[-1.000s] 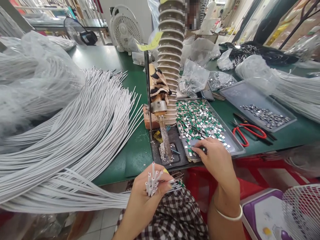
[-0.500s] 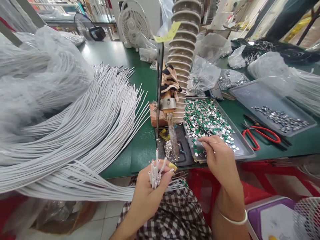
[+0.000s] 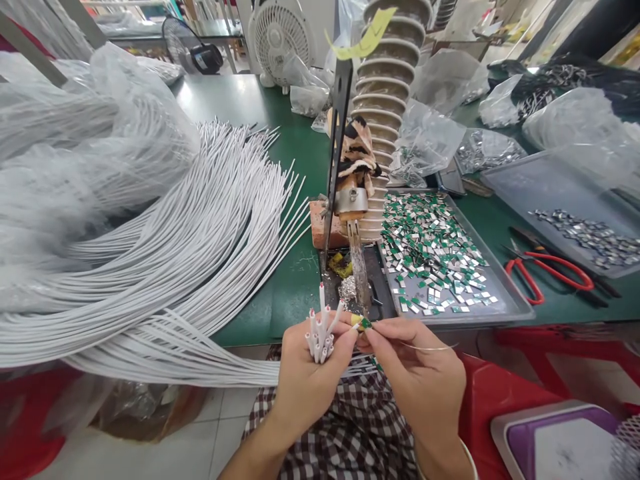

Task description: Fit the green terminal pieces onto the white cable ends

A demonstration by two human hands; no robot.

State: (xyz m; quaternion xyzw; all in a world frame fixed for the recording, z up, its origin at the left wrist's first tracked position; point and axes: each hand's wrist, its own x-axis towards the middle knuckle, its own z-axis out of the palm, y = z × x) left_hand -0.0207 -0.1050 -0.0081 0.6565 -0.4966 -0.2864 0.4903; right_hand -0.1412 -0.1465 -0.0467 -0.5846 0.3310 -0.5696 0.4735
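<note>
My left hand is closed around a bunch of white cables whose cut ends point up. One cable end lies between its thumb and a finger wrapped in yellow tape. My right hand pinches a small green circuit board at that cable end; whether they touch is hard to tell. A thin solder wire also runs through the right hand. Just beyond the hands, the soldering iron points down over a dark tray holding silvery bits.
A tray of small green boards stands right of the iron. Red-handled pliers and a clear tray of metal parts lie further right. Long white cables cover the left. A ribbed hose and a brick stand behind the iron.
My right hand has moved left from the tray of boards to my left hand, bringing a small green board. The left hand keeps its bunch of cables. The view has shifted slightly.
</note>
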